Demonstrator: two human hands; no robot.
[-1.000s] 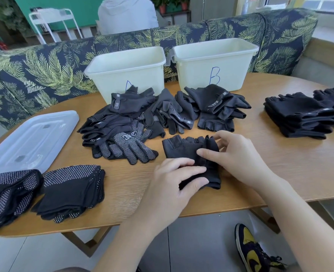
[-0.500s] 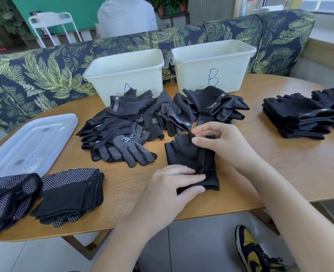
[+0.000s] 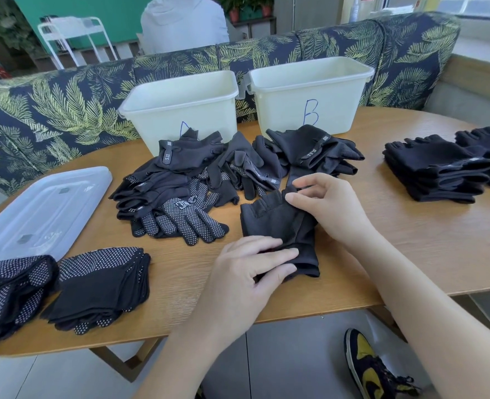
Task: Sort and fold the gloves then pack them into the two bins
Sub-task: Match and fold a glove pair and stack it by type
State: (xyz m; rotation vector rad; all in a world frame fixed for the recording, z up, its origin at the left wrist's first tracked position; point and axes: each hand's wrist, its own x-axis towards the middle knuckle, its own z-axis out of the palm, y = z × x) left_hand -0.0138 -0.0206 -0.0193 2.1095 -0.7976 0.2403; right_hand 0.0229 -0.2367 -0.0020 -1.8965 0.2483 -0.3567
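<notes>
A black fingerless glove (image 3: 272, 220) lies on the wooden table (image 3: 411, 254) in front of me. My left hand (image 3: 249, 272) pinches its cuff end at the near edge, thumb under and fingers over. My right hand (image 3: 333, 208) pinches the glove's far right corner by the finger holes. Behind it sprawls a loose pile of black gloves (image 3: 209, 180), some with white grip dots. Bin A (image 3: 180, 110) and bin B (image 3: 310, 93), both pale and showing nothing inside, stand at the back.
Folded dotted gloves sit in two stacks at the near left (image 3: 100, 286) (image 3: 10, 292). Folded plain black stacks (image 3: 436, 171) lie at the right. A clear plastic lid (image 3: 42, 211) rests at the left. A leaf-patterned sofa (image 3: 65, 110) backs the table, with a person behind it.
My right hand slid from the glove's middle up to its far right corner and pinched it. My left hand stayed on the cuff end.
</notes>
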